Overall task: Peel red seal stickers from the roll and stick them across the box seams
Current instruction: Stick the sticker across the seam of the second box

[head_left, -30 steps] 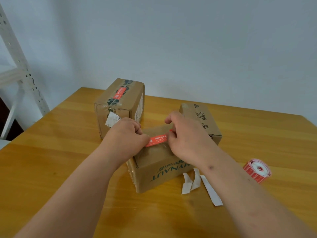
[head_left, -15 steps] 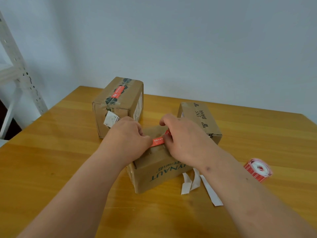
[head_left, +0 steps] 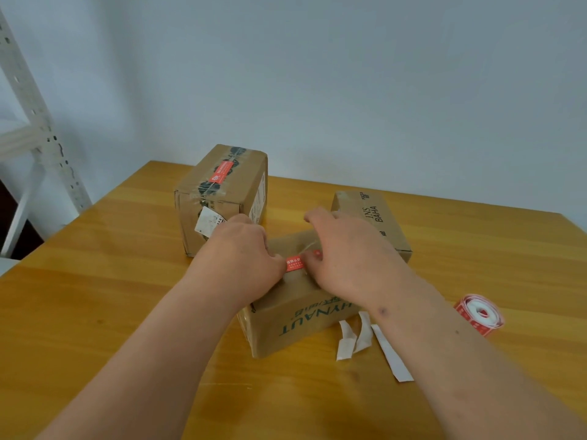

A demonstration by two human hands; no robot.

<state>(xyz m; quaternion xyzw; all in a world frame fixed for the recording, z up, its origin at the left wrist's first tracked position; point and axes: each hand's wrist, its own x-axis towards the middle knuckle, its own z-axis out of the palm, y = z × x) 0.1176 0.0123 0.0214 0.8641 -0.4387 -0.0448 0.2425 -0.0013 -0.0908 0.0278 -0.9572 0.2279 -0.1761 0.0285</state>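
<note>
A red seal sticker lies across the top seam of the near cardboard box, printed with green letters on its front. My left hand holds the sticker's left end down with thumb and fingers. My right hand presses on its right end. Only a short middle stretch of the sticker shows between them. The sticker roll lies on the table at the right, away from both hands.
A taller box at the back left carries a red sticker on its taped top. A flat box lies behind my right hand. Several white backing strips lie by the near box. A white metal shelf frame stands left of the wooden table.
My two hands have drawn closer together along the sticker, so less red shows between them. The sticker has gone from held taut to lying on the box top.
</note>
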